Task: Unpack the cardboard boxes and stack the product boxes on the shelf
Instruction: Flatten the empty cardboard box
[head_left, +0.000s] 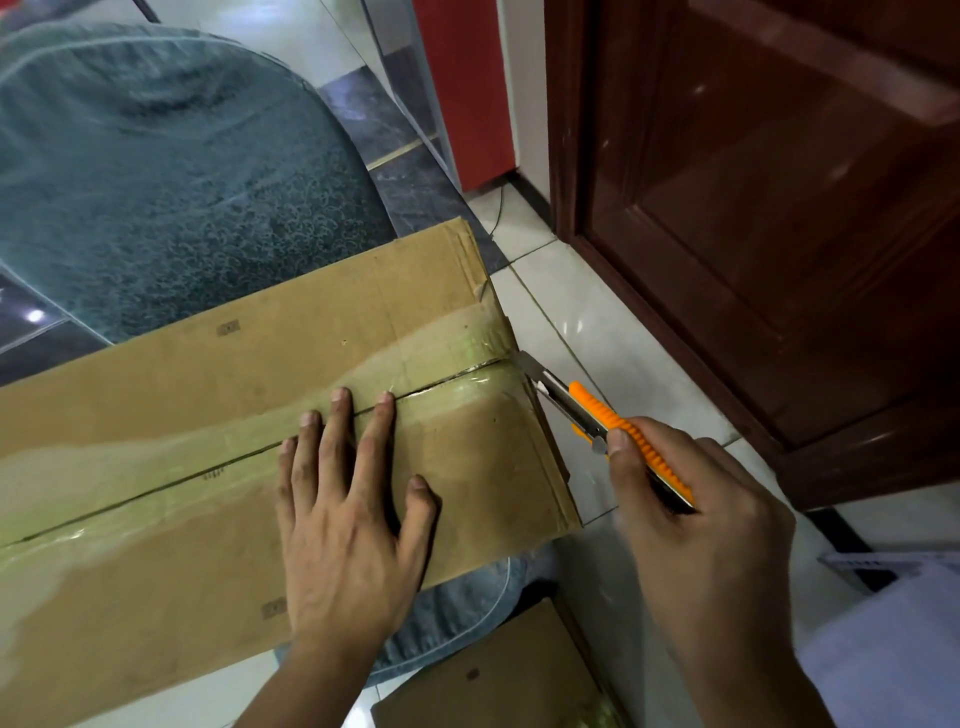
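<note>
Cardboard box (208, 415) cut off at left, left hand (348, 525) fingers spread flat, right hand (691, 525) gripping half-hidden orange knife (613, 431).

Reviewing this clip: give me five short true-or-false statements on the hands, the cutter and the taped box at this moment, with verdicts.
1. The left hand lies flat on the cardboard box. True.
2. The right hand holds a pair of scissors. False: it grips an orange utility knife.
3. The blade is at the box's right end, at the taped centre seam. True.
4. The box flaps are folded open. False: they lie shut under clear tape.
5. The box sits beside a closed wooden door. True.
</note>
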